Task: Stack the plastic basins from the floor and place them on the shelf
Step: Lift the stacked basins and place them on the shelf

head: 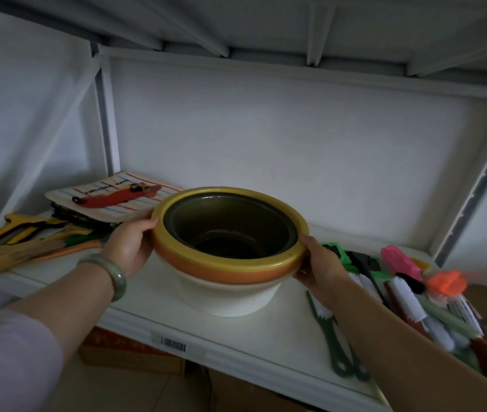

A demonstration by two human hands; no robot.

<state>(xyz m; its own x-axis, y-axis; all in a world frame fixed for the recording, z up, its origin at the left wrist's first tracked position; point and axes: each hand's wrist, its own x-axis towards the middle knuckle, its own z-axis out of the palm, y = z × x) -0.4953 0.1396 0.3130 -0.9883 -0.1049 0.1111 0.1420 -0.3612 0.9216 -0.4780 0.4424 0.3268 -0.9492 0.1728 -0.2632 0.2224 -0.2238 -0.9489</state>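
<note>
1. A stack of nested plastic basins (230,263) sits on the white shelf (153,304), roughly at its middle: a white basin at the bottom, an orange rim above it, a yellow rim on top, and a dark basin set inside.
2. The left hand (130,243) grips the stack's left rim, thumb over the yellow edge and fingers (135,263) curled under the orange band. A pale green bangle (111,273) circles that wrist.
3. The right hand (322,267) clasps the right rim in the same way, its thumb on the edge.
4. To the left on the shelf lie yellow-handled tools (19,236) and a striped cloth (111,200) with a red item on top.
5. To the right lie brushes (405,295) with white bristles and pink, orange and green handles; two green-handled ones (337,340) rest just beside the right forearm.
6. A barcode label (173,344) is stuck on the shelf's front edge.
</note>
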